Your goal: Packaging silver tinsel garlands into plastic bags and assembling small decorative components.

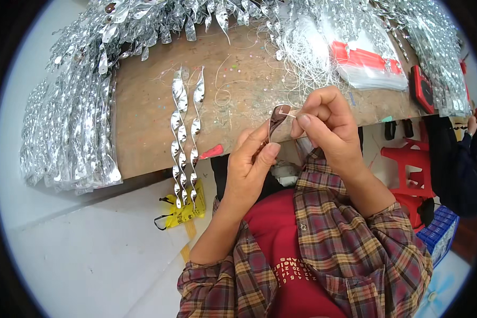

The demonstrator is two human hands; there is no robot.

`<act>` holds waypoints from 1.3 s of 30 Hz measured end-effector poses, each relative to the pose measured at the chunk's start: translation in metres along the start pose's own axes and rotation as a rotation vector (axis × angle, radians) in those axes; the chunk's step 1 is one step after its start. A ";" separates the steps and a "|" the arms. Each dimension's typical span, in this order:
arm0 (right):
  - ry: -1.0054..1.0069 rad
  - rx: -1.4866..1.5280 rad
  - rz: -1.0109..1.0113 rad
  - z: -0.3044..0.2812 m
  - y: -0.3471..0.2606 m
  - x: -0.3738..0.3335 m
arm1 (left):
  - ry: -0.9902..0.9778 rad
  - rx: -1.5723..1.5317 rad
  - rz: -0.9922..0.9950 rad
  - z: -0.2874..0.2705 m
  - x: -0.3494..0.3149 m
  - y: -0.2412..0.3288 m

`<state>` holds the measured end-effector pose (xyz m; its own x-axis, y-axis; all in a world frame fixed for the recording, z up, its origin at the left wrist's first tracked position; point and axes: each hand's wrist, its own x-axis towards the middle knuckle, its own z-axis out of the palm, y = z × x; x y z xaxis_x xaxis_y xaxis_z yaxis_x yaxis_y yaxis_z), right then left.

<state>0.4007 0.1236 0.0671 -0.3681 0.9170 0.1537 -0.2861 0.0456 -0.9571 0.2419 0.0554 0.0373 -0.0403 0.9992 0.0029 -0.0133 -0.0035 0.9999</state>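
My left hand (249,163) pinches a curved, shiny metallic strip (277,121) between thumb and fingers, above the table's front edge. The strip's face looks dark brown with reflections. My right hand (329,124) is closed at the strip's upper end, thumb against finger on a thin white string (288,113) that meets the strip there. How the string is fastened is too small to make out. To the left, a few silver spiral twists (179,114) lie on the wooden table (143,127), their lower ends hanging over its edge.
Bundles of silver spirals (74,127) cover the table's left end and back. A tangle of white string (307,55) lies beside clear plastic bags (371,71) with a red band. A red device (422,89) stands at right, near red stools (408,164). Another person (469,159) is at far right.
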 end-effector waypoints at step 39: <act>-0.152 0.057 0.356 -0.010 -0.003 0.009 | 0.101 -0.157 0.228 0.006 0.033 0.018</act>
<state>0.4070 0.1356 0.0690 -0.5787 0.8021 -0.1473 -0.1635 -0.2910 -0.9426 0.2467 0.0890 0.0552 -0.1590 0.9628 0.2186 -0.1463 -0.2419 0.9592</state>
